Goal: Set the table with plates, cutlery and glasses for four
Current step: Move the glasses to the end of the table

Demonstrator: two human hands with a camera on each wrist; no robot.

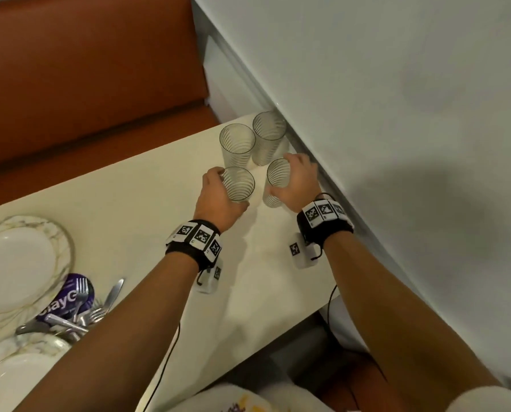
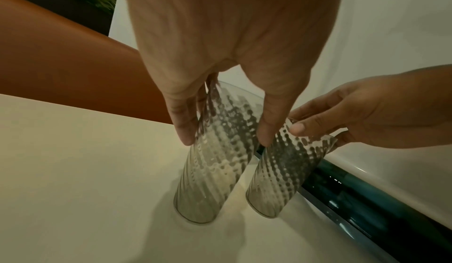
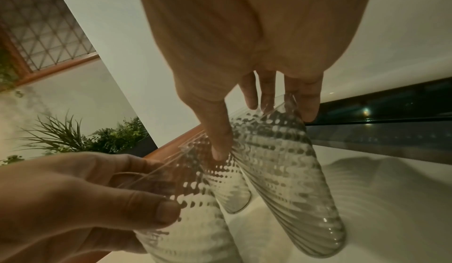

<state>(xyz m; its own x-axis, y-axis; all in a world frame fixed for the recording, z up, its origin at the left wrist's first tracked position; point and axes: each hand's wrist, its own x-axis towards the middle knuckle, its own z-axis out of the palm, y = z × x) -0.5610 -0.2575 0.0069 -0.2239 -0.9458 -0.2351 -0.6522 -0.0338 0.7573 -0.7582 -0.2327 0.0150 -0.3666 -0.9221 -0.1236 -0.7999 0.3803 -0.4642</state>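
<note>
Both arms stretched forward, marker bands on the wrists. Left hand (image 1: 218, 197) curled around one ribbed glass (image 1: 239, 185), right hand (image 1: 297, 179) around another (image 1: 277, 185).

Gripping a ribbed glass (image 3: 293, 170) near its rim: right hand (image 3: 244, 54), thumb and fingers curling round it. Pinching a second glass (image 3: 195, 228) at lower left: left hand (image 3: 73, 199). Standing behind: third glass (image 3: 234, 195); plants (image 3: 80, 137).

head: high, facing down over counter (image 1: 147, 185) and both forearms | left wrist: close, along fingers toward counter and wall | right wrist: close, facing opposite way toward plants | shared: ribbed glasses (image 2: 215, 162), both hands
</note>
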